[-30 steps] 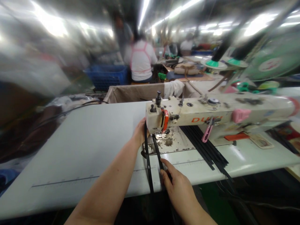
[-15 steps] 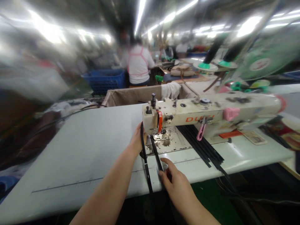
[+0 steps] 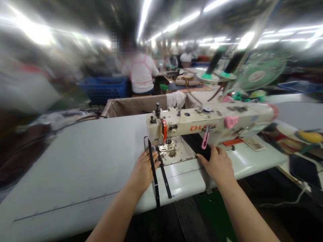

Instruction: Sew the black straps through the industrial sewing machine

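A cream sewing machine (image 3: 202, 122) stands on a white table (image 3: 75, 168). Two black straps (image 3: 161, 174) run from under its presser foot (image 3: 164, 148) toward me and hang over the table's front edge. My left hand (image 3: 143, 169) rests on the table at the left strap, fingers curled against it. My right hand (image 3: 218, 164) lies palm down on a pile of black strips (image 3: 195, 143) beneath the machine's arm, its fingertips hidden under the machine.
A pink clip (image 3: 205, 139) hangs from the machine. A fabric-lined bin (image 3: 131, 104) sits behind the table, a green fan (image 3: 259, 72) and thread cones at the right. A person in a white top (image 3: 140, 74) sits ahead near a blue crate (image 3: 103, 87).
My right hand left the straps near the table edge and moved right onto the pile of black strips. My left hand drew back from the machine's head to the left strap.
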`<state>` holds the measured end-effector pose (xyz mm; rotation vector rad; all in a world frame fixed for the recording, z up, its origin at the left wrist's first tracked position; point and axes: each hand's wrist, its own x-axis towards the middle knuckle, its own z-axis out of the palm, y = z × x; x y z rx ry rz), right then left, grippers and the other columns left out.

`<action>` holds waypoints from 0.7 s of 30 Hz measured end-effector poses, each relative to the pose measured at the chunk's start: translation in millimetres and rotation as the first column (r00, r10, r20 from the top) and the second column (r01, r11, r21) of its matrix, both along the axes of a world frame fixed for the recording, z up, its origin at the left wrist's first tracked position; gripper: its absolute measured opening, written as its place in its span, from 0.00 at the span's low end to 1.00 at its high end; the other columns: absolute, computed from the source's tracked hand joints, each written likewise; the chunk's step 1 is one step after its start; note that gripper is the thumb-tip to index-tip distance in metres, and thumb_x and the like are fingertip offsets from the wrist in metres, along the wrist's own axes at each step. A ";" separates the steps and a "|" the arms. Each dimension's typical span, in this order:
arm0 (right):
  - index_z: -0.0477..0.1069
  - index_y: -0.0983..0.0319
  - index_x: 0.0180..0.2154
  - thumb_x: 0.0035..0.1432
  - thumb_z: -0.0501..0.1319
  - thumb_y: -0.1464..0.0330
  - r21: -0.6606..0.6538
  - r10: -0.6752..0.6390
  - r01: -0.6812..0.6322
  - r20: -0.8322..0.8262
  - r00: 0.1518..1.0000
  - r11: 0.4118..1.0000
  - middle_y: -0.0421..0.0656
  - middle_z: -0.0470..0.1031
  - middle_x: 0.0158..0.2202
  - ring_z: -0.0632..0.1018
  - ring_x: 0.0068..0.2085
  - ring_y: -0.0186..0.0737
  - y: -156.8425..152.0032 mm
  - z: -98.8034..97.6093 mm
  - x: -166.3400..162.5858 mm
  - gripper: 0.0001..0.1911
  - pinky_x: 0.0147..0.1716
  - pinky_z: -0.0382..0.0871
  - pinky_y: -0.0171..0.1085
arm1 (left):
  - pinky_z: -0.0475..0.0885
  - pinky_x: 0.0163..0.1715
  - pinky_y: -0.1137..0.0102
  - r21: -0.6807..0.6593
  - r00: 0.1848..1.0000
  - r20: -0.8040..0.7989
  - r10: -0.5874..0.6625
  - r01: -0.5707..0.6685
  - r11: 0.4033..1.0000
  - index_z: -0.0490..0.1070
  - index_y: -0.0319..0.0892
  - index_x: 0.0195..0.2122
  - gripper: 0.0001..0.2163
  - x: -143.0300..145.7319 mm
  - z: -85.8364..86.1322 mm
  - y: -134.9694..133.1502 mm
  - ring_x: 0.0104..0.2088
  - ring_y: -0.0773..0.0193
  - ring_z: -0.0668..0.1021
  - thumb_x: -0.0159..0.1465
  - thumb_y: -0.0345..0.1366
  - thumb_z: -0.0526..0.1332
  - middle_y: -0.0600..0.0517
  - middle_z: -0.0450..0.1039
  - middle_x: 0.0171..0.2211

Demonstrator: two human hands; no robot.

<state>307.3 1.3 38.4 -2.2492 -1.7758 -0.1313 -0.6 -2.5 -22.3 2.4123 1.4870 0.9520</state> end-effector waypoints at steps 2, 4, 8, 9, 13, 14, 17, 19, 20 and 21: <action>0.66 0.75 0.61 0.62 0.64 0.56 -0.078 -0.008 0.009 0.008 1.000 0.997 0.68 0.75 0.52 0.76 0.52 0.69 5.1 -1.1 6.4 0.35 0.48 0.70 0.55 | 0.65 0.67 0.43 0.001 1.000 0.001 0.002 -0.002 1.000 0.74 0.43 0.58 0.15 0.6 -0.8 1.5 0.66 0.49 0.70 0.73 0.38 0.56 0.46 0.76 0.59; 0.69 0.73 0.59 0.62 0.65 0.58 -0.115 0.017 -0.018 -0.013 1.000 0.993 0.65 0.77 0.49 0.78 0.51 0.65 7.6 -3.0 8.9 0.31 0.48 0.70 0.51 | 0.65 0.66 0.43 0.000 1.000 0.007 0.001 -0.001 1.000 0.74 0.42 0.58 0.15 1.0 -1.2 2.0 0.66 0.49 0.70 0.74 0.38 0.55 0.46 0.75 0.59; 0.72 0.69 0.56 0.64 0.63 0.63 -0.115 0.051 -0.055 -0.039 0.998 0.992 0.58 0.80 0.45 0.80 0.47 0.56 8.0 -4.5 7.3 0.22 0.47 0.71 0.45 | 0.66 0.67 0.45 -0.017 0.999 0.032 0.014 -0.014 1.000 0.73 0.44 0.59 0.16 1.4 -0.7 1.2 0.65 0.50 0.71 0.74 0.38 0.55 0.46 0.75 0.59; 0.72 0.69 0.56 0.65 0.61 0.64 -0.109 0.049 -0.053 -0.038 0.998 0.993 0.59 0.79 0.45 0.80 0.47 0.56 7.6 -4.1 6.5 0.22 0.47 0.71 0.45 | 0.66 0.67 0.45 -0.020 0.999 0.039 0.017 -0.016 1.000 0.73 0.45 0.59 0.16 1.4 -0.5 1.1 0.65 0.50 0.71 0.74 0.38 0.55 0.47 0.75 0.59; 0.73 0.69 0.54 0.68 0.56 0.66 -0.112 0.049 -0.053 -0.033 0.998 0.992 0.59 0.79 0.46 0.81 0.46 0.56 4.8 -0.4 4.3 0.18 0.46 0.71 0.45 | 0.66 0.67 0.45 -0.023 0.999 0.047 0.008 -0.007 1.000 0.73 0.46 0.60 0.16 1.3 -0.4 1.7 0.65 0.51 0.70 0.74 0.38 0.55 0.47 0.75 0.60; 0.73 0.68 0.52 0.68 0.56 0.66 -0.121 0.051 -0.055 -0.034 0.998 0.991 0.58 0.79 0.45 0.81 0.45 0.56 4.1 0.7 3.9 0.17 0.44 0.71 0.45 | 0.65 0.67 0.45 -0.022 0.999 0.049 0.006 -0.004 1.000 0.73 0.46 0.60 0.16 1.3 -0.5 1.8 0.65 0.51 0.71 0.74 0.38 0.55 0.47 0.75 0.60; 0.74 0.68 0.49 0.68 0.56 0.68 -0.149 0.042 -0.048 -0.040 0.998 0.988 0.59 0.79 0.44 0.81 0.43 0.56 2.6 4.1 2.2 0.15 0.42 0.70 0.45 | 0.65 0.67 0.46 -0.017 0.998 0.057 0.006 -0.005 1.000 0.73 0.45 0.60 0.16 1.5 -0.6 1.9 0.65 0.51 0.72 0.74 0.38 0.55 0.46 0.76 0.59; 0.75 0.69 0.48 0.66 0.56 0.69 -0.159 0.028 -0.037 -0.057 0.998 0.987 0.60 0.79 0.44 0.81 0.42 0.57 2.3 6.9 0.5 0.15 0.41 0.69 0.46 | 0.65 0.67 0.45 -0.011 0.998 0.057 0.004 -0.004 1.000 0.73 0.45 0.60 0.16 1.8 -0.3 1.7 0.64 0.52 0.72 0.74 0.38 0.55 0.46 0.76 0.58; 0.75 0.69 0.48 0.66 0.55 0.69 -0.159 0.019 -0.030 -0.072 0.997 0.987 0.61 0.79 0.44 0.81 0.42 0.58 2.3 8.5 -0.3 0.15 0.41 0.69 0.46 | 0.65 0.67 0.45 -0.009 0.999 0.054 0.001 0.000 1.000 0.73 0.45 0.59 0.16 2.0 0.1 1.6 0.64 0.51 0.72 0.74 0.38 0.55 0.46 0.76 0.58; 0.74 0.69 0.48 0.65 0.55 0.69 -0.156 0.011 -0.025 -0.092 0.996 0.987 0.62 0.79 0.44 0.81 0.42 0.58 2.5 10.2 -0.9 0.15 0.41 0.69 0.47 | 0.65 0.67 0.45 -0.006 0.999 0.053 -0.002 0.002 1.000 0.73 0.45 0.59 0.16 2.1 0.5 1.5 0.64 0.51 0.72 0.74 0.37 0.55 0.46 0.76 0.58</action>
